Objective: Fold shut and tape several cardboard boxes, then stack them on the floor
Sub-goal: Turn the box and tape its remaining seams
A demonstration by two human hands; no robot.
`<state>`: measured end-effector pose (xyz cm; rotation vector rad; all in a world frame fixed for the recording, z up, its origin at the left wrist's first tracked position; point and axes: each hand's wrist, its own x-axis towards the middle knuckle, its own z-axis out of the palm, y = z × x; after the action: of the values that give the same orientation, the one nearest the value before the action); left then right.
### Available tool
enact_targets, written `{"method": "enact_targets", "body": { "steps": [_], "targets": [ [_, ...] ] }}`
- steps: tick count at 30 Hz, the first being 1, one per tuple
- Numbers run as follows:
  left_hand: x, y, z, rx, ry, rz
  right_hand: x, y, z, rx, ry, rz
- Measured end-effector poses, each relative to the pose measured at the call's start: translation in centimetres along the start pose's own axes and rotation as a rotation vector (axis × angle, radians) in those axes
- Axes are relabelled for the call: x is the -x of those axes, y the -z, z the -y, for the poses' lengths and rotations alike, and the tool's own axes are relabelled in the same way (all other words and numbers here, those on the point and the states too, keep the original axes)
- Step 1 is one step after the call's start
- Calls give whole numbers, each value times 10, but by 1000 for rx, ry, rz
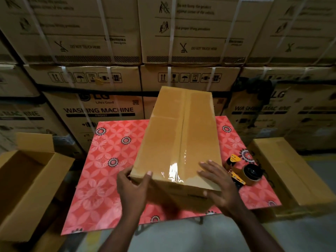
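A long brown cardboard box lies on the red flowered table, its flaps folded down and a strip of clear tape running along the centre seam. My left hand grips the box's near left corner, thumb on top. My right hand lies flat on the near right part of the lid, with the thumb against the near end face. A yellow tape dispenser lies on the table just right of the box.
An open empty box stands on the floor at the left. A closed box lies on the floor at the right of the table. Stacked washing machine cartons form a wall behind the table.
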<state>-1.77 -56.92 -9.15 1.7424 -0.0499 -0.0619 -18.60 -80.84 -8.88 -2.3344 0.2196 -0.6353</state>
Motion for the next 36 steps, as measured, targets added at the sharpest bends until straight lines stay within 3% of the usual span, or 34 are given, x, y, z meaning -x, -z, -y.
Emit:
{"method": "enact_targets", "body": {
  "steps": [9,18,26,29,32,36],
  "targets": [
    [45,-8,-1,70,51,-59,1,16,-10,-145,37,-7],
    [60,-34,3,92,81,-200,-15,35,-37,-89,128,69],
    [69,-64,-11,76,68,-239,-32,66,-65,9,115,276],
    [74,-64,-9,9,24,-242,-11,68,-70,22,104,172],
    [76,-60,-10,-49,-3,-221,31,55,-89,26,-101,-43],
    [78,-58,-10,-52,5,-204,81,26,-127,-91,-741,-274]
  ]
}}
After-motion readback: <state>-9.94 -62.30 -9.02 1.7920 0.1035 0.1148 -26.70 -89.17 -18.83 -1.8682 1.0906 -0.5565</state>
